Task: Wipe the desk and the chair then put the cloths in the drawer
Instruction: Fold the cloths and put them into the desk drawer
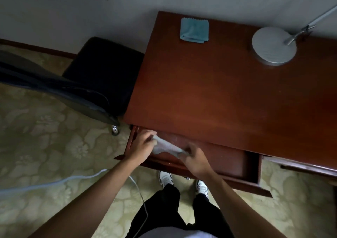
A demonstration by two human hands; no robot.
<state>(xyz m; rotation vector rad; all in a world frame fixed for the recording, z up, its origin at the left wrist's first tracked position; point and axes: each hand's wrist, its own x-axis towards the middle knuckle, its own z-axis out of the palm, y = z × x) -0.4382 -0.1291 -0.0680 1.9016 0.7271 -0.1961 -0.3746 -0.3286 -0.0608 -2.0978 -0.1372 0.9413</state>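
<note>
Looking down, we find much that is dim or cut off: the chair [102, 73] at the desk's left edge is a dark mass, its back smeared across the left of the view, and one caster shows below it. The lamp's arm runs out of the picture at the top right, only its round grey base [274, 46] standing near the desk's far right corner. The drawer's [218, 157] right part lies in shadow, and the right end of the desk [218, 92] is cropped. Our right hand [196, 158] is blurred, so we cannot tell exactly how its fingers lie, though they close on one end of the grey cloth [166, 147]. Our left hand [143, 143] pinches the other end, fingers curled round it, over the drawer's left corner. Both forearms reach forward from the bottom edge, the cloth stretched between the hands above the open drawer, just under the desk's near edge. The blue cloth [194, 30] lies folded near the desk's far left corner, well apart from the hands
</note>
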